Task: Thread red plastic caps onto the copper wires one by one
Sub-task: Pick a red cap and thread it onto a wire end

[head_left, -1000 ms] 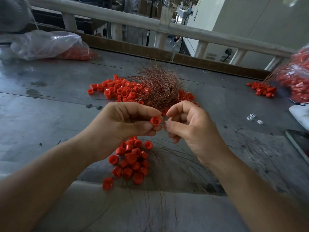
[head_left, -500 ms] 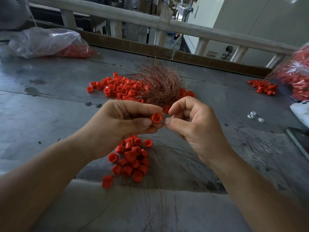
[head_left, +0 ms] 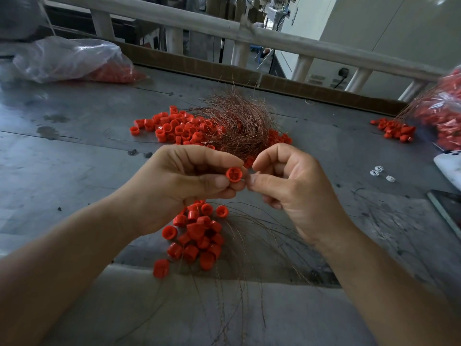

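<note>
My left hand (head_left: 179,186) pinches a red cap (head_left: 234,174); just beside it my right hand (head_left: 294,191) curls, pinching what I cannot tell.

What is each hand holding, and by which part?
Left hand pinches a red cap by its side wall. Right hand pinches beside it; what it holds cannot be told.

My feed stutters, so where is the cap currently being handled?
In the head view, centre frame, the red cap is pinched by the left hand, just left of the right hand, above the near pile of caps.
</note>
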`<state>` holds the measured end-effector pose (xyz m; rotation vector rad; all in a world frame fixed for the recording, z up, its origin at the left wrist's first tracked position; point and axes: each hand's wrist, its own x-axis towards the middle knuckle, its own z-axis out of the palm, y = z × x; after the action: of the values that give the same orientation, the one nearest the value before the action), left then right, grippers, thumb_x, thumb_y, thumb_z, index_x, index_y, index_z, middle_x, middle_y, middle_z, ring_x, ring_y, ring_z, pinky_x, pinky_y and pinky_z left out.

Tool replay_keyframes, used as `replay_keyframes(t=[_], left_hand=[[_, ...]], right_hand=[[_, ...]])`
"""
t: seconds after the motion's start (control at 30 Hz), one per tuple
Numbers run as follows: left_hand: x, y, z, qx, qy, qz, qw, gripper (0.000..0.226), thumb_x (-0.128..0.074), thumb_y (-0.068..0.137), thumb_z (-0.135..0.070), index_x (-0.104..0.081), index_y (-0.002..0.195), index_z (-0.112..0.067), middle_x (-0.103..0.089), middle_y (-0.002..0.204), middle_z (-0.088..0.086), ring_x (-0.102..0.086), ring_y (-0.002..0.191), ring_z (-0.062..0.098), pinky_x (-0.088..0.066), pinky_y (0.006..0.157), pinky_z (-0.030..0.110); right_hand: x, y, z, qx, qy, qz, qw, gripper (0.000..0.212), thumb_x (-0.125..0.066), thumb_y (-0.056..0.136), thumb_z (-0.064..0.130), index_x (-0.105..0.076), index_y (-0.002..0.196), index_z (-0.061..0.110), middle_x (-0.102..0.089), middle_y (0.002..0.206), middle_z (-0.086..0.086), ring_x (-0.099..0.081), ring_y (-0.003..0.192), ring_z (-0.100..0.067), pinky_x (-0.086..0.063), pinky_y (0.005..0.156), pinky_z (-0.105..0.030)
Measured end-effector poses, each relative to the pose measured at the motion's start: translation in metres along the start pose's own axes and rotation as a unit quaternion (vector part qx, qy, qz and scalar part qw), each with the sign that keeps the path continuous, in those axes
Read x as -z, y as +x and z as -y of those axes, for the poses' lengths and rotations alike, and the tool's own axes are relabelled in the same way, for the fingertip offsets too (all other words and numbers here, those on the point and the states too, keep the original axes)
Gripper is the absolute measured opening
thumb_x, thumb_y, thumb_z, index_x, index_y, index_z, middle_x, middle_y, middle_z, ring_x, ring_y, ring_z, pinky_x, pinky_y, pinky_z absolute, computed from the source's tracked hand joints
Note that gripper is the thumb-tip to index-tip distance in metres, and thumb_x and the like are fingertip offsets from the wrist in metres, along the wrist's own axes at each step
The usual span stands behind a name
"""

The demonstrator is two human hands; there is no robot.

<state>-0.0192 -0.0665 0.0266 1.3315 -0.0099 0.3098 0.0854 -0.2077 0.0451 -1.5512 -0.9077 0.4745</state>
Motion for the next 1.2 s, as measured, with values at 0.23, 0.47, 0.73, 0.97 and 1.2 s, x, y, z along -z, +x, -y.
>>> replay_keyframes(t=[0.23,0.47,0.73,0.97,1.2], left_hand=[[0.001,0.001,0.002,0.009,-0.049,0.031,0.998,0.022,-0.066,0.062,-0.007,-0.075,0.081,-0.011,-0.072,0.084,0.009,-0.07,0.077,0.015,-0.055,0.064,0.019],[0.0,0.001,0.002,0.044,-0.076,0.018,0.996,0.021,-0.066,0.058,-0.007,-0.074,0.076,-0.013,-0.072,0.078,0.009,-0.07,0.071,0.015,-0.055,0.06,0.019],[-0.001,0.001,0.002,0.057,-0.062,-0.011,0.996,0.019,-0.067,0.059,-0.005,-0.074,0.076,-0.01,-0.072,0.077,0.01,-0.071,0.073,0.017,-0.055,0.061,0.02],[-0.001,0.0,0.002,0.055,-0.058,-0.028,0.996,0.024,-0.058,0.062,0.001,-0.075,0.075,-0.011,-0.072,0.077,0.009,-0.071,0.073,0.017,-0.055,0.061,0.02],[-0.003,0.0,0.001,0.06,-0.056,-0.026,0.996,0.024,-0.057,0.064,0.003,-0.074,0.075,-0.009,-0.072,0.078,0.009,-0.071,0.073,0.017,-0.055,0.061,0.02]], right_hand=[[-0.003,0.0,-0.003,-0.042,0.037,0.018,0.998,0.024,-0.07,0.07,-0.002,-0.052,0.072,0.014,-0.057,0.05,0.004,-0.052,0.042,-0.006,-0.039,0.037,-0.017],[-0.003,0.001,-0.004,-0.089,0.061,0.053,0.993,0.029,-0.071,0.053,0.018,-0.052,0.074,0.01,-0.062,0.053,0.001,-0.059,0.045,-0.01,-0.047,0.041,-0.018],[0.038,0.024,-0.026,-0.031,-0.329,-0.081,0.94,0.02,-0.067,0.081,0.014,-0.058,0.069,0.027,-0.058,0.068,0.015,-0.053,0.064,0.001,-0.041,0.062,-0.008],[0.033,0.034,-0.045,0.008,-0.478,-0.035,0.878,0.028,-0.06,0.086,0.017,-0.064,0.114,0.017,-0.059,0.116,0.001,-0.052,0.108,-0.014,-0.031,0.089,-0.016],[0.027,0.041,-0.056,-0.016,-0.54,-0.014,0.841,0.039,-0.058,0.086,0.035,-0.057,0.12,0.016,-0.052,0.12,-0.003,-0.043,0.115,-0.02,-0.029,0.088,-0.025]])
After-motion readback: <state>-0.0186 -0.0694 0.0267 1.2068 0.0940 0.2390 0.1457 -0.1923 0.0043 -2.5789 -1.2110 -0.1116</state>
